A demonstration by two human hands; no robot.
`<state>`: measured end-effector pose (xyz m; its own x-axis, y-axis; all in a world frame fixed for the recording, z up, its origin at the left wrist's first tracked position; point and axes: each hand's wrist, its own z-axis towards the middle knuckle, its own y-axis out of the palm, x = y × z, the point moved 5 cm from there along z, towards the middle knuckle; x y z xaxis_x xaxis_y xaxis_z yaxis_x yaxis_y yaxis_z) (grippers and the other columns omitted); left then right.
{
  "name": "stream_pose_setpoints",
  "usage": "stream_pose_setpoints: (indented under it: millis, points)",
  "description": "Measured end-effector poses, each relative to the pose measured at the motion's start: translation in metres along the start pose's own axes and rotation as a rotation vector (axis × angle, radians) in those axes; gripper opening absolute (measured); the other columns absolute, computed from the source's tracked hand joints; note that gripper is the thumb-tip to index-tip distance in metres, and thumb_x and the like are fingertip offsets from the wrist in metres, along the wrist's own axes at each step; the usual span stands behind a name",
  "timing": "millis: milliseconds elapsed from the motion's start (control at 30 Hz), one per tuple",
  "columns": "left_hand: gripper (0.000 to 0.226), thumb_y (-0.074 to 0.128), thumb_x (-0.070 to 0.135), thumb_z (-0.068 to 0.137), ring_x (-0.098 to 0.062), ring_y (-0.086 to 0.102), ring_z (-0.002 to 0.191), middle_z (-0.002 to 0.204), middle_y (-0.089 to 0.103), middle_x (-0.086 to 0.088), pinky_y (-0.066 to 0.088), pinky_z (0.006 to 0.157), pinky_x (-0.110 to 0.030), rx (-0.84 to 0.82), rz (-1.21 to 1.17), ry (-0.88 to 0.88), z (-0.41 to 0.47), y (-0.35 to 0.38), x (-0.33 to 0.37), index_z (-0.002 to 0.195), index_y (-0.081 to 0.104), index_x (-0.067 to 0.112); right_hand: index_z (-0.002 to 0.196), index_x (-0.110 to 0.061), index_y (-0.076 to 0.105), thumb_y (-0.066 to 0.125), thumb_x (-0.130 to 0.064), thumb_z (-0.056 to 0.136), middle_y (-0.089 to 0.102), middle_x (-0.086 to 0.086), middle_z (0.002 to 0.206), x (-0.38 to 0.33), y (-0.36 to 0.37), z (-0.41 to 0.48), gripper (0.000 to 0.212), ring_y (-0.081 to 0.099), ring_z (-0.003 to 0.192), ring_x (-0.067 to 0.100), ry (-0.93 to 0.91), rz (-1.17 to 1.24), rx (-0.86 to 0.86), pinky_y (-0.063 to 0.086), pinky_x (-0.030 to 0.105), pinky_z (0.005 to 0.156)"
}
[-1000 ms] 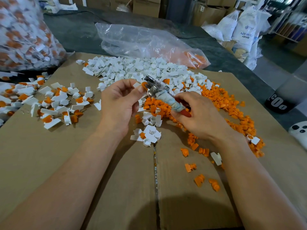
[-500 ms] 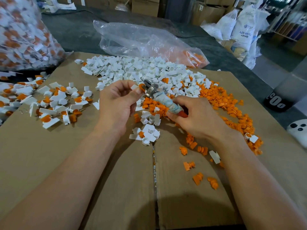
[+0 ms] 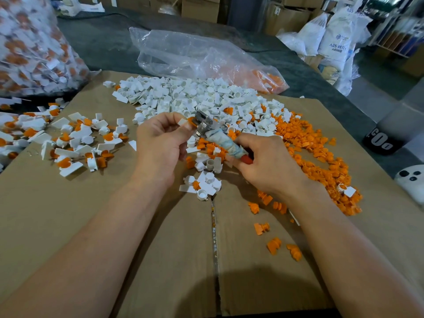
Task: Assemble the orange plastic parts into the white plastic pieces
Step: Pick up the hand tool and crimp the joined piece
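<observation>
My left hand pinches a white plastic piece with an orange part at its end. My right hand grips a tape-wrapped tool with a red handle end; its metal head touches the orange part. Behind the hands lies a heap of loose white pieces. A spread of loose orange parts runs to the right. At the left lies a pile of assembled white-and-orange pieces.
All of it lies on flattened cardboard with a seam down the middle. A clear plastic bag lies at the back, and a full bag of assembled pieces stands far left. Several stray orange parts lie near my right forearm.
Both hands stay together at the same spot, with the tool head against the orange part throughout. The view has shifted slightly; nothing else on the cardboard has moved.
</observation>
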<state>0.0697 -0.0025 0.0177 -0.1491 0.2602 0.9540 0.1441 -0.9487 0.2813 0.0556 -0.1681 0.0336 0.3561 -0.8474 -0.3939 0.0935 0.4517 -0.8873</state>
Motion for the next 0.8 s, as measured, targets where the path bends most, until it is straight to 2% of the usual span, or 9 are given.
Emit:
stream_pose_setpoints:
  millis: [167, 300, 367, 467, 600, 800]
  points:
    - [0.023, 0.06, -0.004, 0.082, -0.005, 0.033, 0.033, 0.04, 0.044, 0.01, 0.029, 0.035, -0.016, -0.001, -0.005, 0.008, 0.0, -0.001, 0.002, 0.066, 0.054, 0.012, 0.086, -0.013, 0.06, 0.062, -0.025, 0.085, 0.055, 0.003, 0.065, 0.0, -0.002, 0.0, 0.012, 0.05, 0.059, 0.019, -0.011, 0.013, 0.035, 0.04, 0.037, 0.055]
    - [0.022, 0.062, -0.002, 0.081, -0.006, 0.034, 0.033, 0.04, 0.046, 0.011, 0.029, 0.036, -0.016, 0.003, 0.007, -0.008, -0.001, 0.0, 0.002, 0.067, 0.054, 0.013, 0.091, -0.013, 0.06, 0.062, -0.028, 0.084, 0.059, 0.006, 0.071, 0.001, 0.0, 0.0, 0.018, 0.052, 0.064, 0.021, -0.016, -0.006, 0.041, 0.043, 0.039, 0.057]
    - [0.022, 0.062, -0.002, 0.081, -0.006, 0.039, 0.033, 0.041, 0.051, 0.01, 0.032, 0.036, -0.016, 0.007, 0.003, -0.021, -0.002, 0.0, 0.001, 0.067, 0.054, 0.013, 0.092, -0.012, 0.06, 0.063, -0.032, 0.082, 0.059, 0.002, 0.075, 0.003, -0.001, 0.001, 0.022, 0.051, 0.068, 0.019, -0.028, -0.027, 0.068, 0.041, 0.035, 0.058]
    - [0.021, 0.061, -0.001, 0.083, -0.007, 0.05, 0.039, 0.052, 0.061, 0.005, 0.039, 0.038, -0.017, 0.019, -0.056, -0.046, -0.002, 0.0, 0.001, 0.069, 0.055, 0.013, 0.098, -0.016, 0.06, 0.064, -0.035, 0.08, 0.051, -0.006, 0.081, 0.008, -0.007, 0.004, 0.027, 0.044, 0.073, 0.011, -0.033, -0.092, 0.132, 0.032, 0.021, 0.056]
    - [0.018, 0.056, 0.005, 0.089, -0.008, 0.056, 0.046, 0.06, 0.063, 0.001, 0.047, 0.044, -0.019, 0.058, -0.165, -0.061, 0.0, -0.004, 0.002, 0.073, 0.055, 0.011, 0.112, -0.016, 0.058, 0.064, -0.039, 0.079, 0.059, 0.0, 0.099, 0.023, -0.016, 0.006, 0.041, 0.048, 0.087, 0.012, 0.04, -0.137, 0.2, 0.037, 0.028, 0.069]
    - [0.016, 0.049, 0.018, 0.095, -0.01, 0.056, 0.046, 0.057, 0.063, 0.002, 0.045, 0.041, -0.019, 0.2, -0.287, -0.054, 0.004, -0.018, 0.005, 0.08, 0.053, 0.013, 0.119, -0.016, 0.055, 0.065, -0.048, 0.076, 0.058, 0.006, 0.112, 0.055, -0.028, 0.005, 0.055, 0.051, 0.103, 0.021, 0.209, -0.198, 0.219, 0.031, 0.026, 0.074]
